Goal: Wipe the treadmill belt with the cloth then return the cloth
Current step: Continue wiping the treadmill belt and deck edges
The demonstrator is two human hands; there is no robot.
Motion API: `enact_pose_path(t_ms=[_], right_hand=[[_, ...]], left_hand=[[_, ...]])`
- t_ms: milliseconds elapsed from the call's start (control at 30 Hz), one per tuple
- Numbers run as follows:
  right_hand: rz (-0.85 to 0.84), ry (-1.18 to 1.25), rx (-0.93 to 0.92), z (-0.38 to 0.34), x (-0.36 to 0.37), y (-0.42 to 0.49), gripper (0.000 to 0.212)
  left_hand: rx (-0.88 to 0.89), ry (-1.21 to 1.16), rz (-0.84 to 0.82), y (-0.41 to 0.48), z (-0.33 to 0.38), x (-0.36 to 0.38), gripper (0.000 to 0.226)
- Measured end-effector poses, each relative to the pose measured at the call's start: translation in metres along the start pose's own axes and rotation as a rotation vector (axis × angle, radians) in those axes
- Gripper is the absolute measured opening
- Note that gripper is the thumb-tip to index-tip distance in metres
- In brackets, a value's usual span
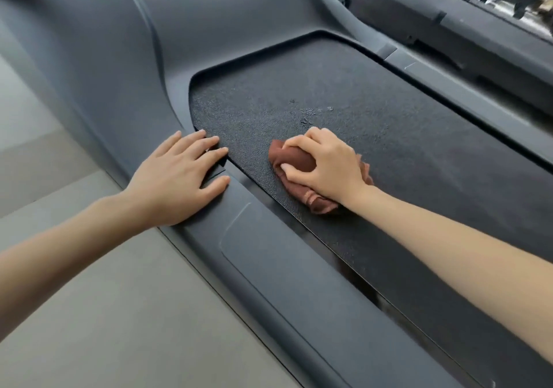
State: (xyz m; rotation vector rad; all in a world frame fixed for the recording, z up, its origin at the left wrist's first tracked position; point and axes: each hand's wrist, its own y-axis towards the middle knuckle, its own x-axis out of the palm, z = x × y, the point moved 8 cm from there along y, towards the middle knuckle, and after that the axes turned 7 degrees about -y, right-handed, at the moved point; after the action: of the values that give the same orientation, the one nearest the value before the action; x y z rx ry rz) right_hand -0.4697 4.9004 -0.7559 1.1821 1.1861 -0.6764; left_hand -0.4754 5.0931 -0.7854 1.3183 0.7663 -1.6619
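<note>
On the treadmill belt (389, 136), close to its rounded front end and toward its left edge: a bunched reddish-brown cloth (299, 160). Lies pressed against the textured black surface, one part sticking out ahead of the knuckles, another trailing out under the wrist. Gripped from above by the right hand (326, 167), fingers (302, 140) curled over the top of the wad and thumb tucked against its near side, so closed tight on the cloth rather than spread wide. Right forearm bare, stretching in from the lower right corner across the belt.

Left hand (176, 178) palm down on the left side rail (269, 262), just where the rail meets the grey motor cover (119, 43). Fingers (206, 143) straight and slightly fanned, holding nothing, tips reaching the very edge of the belt. Near the cloth but not touching it, with a strip of bare belt between.

Just beyond the right hand, a small scatter of specks (308, 116) on the belt; wet or dry, cannot tell. Past the belt's far edge, the right side rail (449, 88), and beyond that part of another dark machine (434, 19). Grey floor (89, 312) to the left of the treadmill.
</note>
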Motion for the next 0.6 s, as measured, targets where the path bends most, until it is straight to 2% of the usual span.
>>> enact_pose_path(t_ms=[67,167,267,433,533,600], right_hand=[[0.009,-0.013,0.018,0.004,0.003,0.007,0.032],[-0.023,0.017,-0.071,0.012,-0.001,-0.012,0.038],[-0.045,-0.037,-0.078,0.052,-0.011,-0.036,0.042],[0.019,-0.136,0.307,0.14,-0.007,-0.008,0.036],[0.046,-0.199,0.521,0.15,0.009,0.027,0.04],[0.047,-0.226,0.537,0.141,0.016,0.041,0.042]], left_hand=[[-0.005,0.009,-0.009,0.0,-0.001,0.001,0.087],[-0.008,0.017,-0.009,0.0,-0.001,0.001,0.086],[-0.004,0.013,-0.015,0.001,-0.002,0.002,0.086],[0.003,0.022,-0.046,0.007,-0.002,0.004,0.085],[0.014,-0.011,-0.079,0.02,0.007,0.009,0.083],[0.015,-0.028,-0.098,0.03,0.017,0.013,0.082]])
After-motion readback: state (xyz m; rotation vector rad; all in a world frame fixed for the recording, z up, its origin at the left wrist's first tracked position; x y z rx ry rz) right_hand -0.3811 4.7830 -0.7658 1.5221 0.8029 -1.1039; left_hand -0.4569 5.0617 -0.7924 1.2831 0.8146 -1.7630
